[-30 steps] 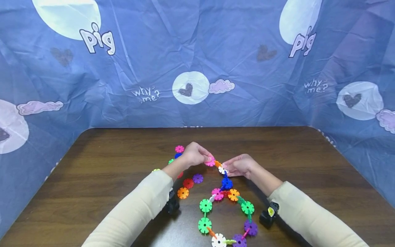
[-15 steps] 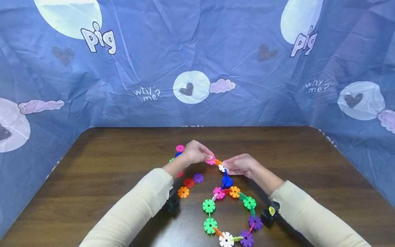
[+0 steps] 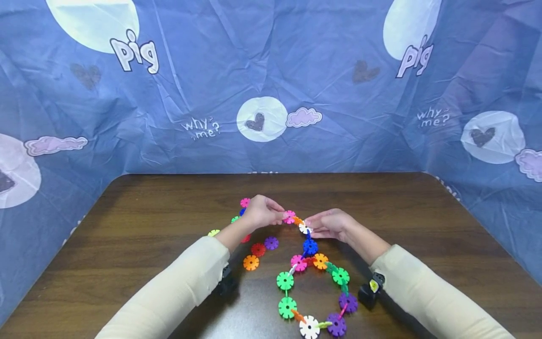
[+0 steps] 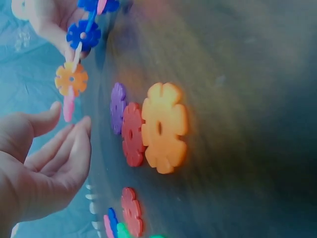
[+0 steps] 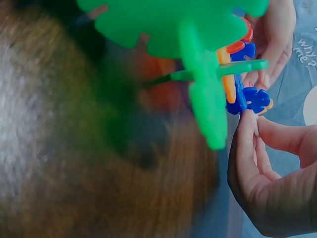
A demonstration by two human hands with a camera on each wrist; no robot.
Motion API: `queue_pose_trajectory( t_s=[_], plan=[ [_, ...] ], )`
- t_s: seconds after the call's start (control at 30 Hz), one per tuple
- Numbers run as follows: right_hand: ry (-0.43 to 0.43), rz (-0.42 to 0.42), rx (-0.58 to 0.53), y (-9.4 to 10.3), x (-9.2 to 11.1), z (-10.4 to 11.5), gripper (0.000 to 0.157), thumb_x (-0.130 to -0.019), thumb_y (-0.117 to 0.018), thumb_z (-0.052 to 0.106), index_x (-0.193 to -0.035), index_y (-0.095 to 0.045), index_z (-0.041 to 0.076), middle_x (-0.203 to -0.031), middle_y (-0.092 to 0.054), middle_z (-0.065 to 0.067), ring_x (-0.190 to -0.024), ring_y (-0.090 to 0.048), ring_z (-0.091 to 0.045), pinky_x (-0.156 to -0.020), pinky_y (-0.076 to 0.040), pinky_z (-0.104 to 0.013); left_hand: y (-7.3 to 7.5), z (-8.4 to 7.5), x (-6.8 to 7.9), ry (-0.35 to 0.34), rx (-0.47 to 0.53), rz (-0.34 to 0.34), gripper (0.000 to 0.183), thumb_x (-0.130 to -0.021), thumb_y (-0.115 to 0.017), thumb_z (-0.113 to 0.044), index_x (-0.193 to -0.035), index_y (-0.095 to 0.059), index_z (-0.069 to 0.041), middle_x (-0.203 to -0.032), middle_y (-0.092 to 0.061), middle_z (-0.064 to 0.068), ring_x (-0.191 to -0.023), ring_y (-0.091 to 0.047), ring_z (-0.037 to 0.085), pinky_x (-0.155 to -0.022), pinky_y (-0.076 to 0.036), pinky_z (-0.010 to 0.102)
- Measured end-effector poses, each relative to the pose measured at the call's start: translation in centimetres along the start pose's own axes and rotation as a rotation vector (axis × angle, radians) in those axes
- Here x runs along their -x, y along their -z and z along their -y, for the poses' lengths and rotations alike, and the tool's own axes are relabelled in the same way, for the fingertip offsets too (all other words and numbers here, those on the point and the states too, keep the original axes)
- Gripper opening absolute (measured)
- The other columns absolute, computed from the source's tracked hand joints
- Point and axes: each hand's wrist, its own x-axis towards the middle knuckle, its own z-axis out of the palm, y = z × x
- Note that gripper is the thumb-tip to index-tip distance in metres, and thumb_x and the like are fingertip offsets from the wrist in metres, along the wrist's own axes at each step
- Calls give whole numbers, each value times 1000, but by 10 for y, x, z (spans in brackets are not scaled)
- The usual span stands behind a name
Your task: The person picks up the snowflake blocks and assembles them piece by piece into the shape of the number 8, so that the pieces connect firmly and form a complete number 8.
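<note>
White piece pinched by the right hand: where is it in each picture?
Head: the white piece is below and slightly right of center.
Left wrist: the white piece, edge-on, upper left, between a blue piece and an orange piece.
Right wrist: only a sliver of the white piece shows, right of center.
Shared landmark: the right hand.

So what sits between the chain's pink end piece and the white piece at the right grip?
An orange piece links the pink end piece to the white piece; the head and left wrist views show it.
</note>
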Motion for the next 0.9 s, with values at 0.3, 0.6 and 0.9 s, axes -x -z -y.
queue_pose_trajectory(
  t_s=[0.3,0.6,0.9],
  plan=[
    [-20,10,9,6,2,1,43,-95,-58,9,-131,-48,-11,-85,-64,0,-76,-64,-8,-77,-59,-24,-4,-3,25,-72,-77,-20,17,-85,-72,-13,-93,-73,2,-78,-75,15,-70,-72,20,-59,-54,20],
    [-9,36,-19,5,-2,-4,44,-95,-57,9,-132,-46,-13,-83,-64,0,-74,-63,-7,-75,-59,-23,-26,1,19,195,379,-3,17,-92,-58,-1,-104,-64,11,-93,-73,25,-70,-73,18,-75,-60,30],
    [-6,27,37,8,-6,-2,44,-96,-57,12,-130,-47,-13,-78,-64,2,-70,-63,-6,-72,-59,-23,-29,-4,17,239,435,-28,16,-92,-59,-2,-103,-64,8,-83,-74,16,-56,-64,6,-70,-60,24]
  ],
)
